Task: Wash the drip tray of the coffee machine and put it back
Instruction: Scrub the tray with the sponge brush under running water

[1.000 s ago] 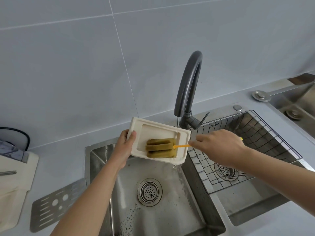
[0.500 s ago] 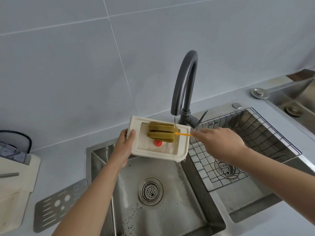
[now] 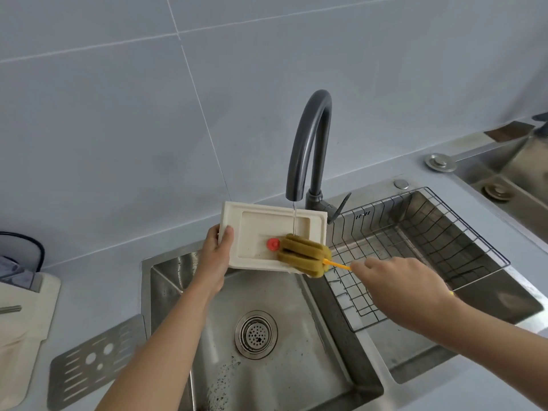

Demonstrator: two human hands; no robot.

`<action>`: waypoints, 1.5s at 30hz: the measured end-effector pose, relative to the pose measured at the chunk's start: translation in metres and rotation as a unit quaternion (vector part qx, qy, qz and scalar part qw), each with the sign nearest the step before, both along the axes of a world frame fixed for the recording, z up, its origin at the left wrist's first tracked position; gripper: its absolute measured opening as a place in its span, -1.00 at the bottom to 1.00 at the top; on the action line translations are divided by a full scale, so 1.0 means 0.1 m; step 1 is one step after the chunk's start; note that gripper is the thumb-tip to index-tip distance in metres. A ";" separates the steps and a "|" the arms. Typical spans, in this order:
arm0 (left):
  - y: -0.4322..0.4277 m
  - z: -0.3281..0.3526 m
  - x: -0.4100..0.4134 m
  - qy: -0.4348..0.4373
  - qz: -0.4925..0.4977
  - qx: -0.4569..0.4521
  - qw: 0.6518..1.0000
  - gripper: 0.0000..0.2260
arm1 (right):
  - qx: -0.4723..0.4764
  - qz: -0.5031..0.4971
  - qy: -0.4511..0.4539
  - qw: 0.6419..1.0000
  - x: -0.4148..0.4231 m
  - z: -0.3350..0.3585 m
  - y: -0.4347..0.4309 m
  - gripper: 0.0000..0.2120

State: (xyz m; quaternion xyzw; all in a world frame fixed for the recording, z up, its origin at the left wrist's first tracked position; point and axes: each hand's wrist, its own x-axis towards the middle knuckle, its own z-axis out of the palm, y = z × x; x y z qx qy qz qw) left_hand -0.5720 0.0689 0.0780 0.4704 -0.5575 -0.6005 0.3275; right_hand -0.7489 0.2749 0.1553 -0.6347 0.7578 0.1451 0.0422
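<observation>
My left hand grips the left edge of the cream drip tray and holds it tilted over the left sink basin. A small red float sits in the tray's recess. A thin stream of water runs from the dark grey tap onto the tray. My right hand holds the orange handle of a sponge brush, whose yellow-green sponge head lies on the tray's lower right corner, beside the float.
A wire rack sits in the right basin. The metal grille plate lies on the counter left of the sink. A cream appliance stands at the far left edge. The drain strainer is below the tray.
The sponge head has slid from the tray's upper middle down to its lower right corner, and the red float is now fully exposed. My right hand drew back toward me.
</observation>
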 end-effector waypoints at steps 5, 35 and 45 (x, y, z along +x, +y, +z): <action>0.00 -0.05 -0.03 0.012 -0.043 0.054 0.998 -0.81 | -0.034 -0.047 -0.040 0.997 -0.14 0.18 0.13 -0.67; 0.23 -0.08 -0.46 0.019 -0.188 0.113 0.975 -0.60 | -0.002 0.005 -0.012 1.000 0.05 0.22 0.03 -0.58; 0.22 -0.05 -0.35 0.012 -0.197 0.119 0.973 -0.53 | -0.050 -0.037 0.005 0.998 -0.12 0.35 -0.14 -0.68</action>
